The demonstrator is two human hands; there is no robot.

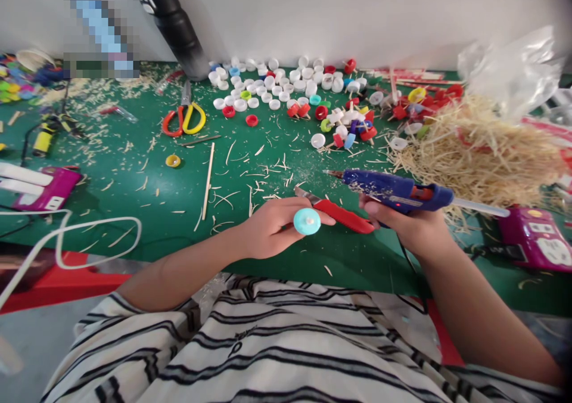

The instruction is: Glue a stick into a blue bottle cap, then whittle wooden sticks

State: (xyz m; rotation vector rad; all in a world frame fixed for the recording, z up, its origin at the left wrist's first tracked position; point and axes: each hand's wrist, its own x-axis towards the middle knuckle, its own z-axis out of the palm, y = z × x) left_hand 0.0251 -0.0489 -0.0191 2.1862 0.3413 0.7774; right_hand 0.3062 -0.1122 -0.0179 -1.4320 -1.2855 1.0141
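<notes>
Between the fingers of my left hand (270, 229) is a light-blue bottle cap (307, 222), with a small pale spot at its centre. My right hand (413, 231) is wrapped round the handle of a blue hot glue gun (395, 189). Its nozzle points left, and a clear glue stick (480, 206) juts from its back end. A red-handled utility knife (344, 215) lies on the green tabletop (147, 224) between my two hands, its blade toward the left. A thin wooden stick (208, 181) rests to the left of my left hand.
Scissors (184, 117) and a yellow cap (173, 161) lie at left. Many white caps (277, 87) and assembled cap pieces (348, 123) spread along the back. A black bottle (174, 27) leans there. Wood shavings (487, 146) heap at right, near a purple power socket (536, 236).
</notes>
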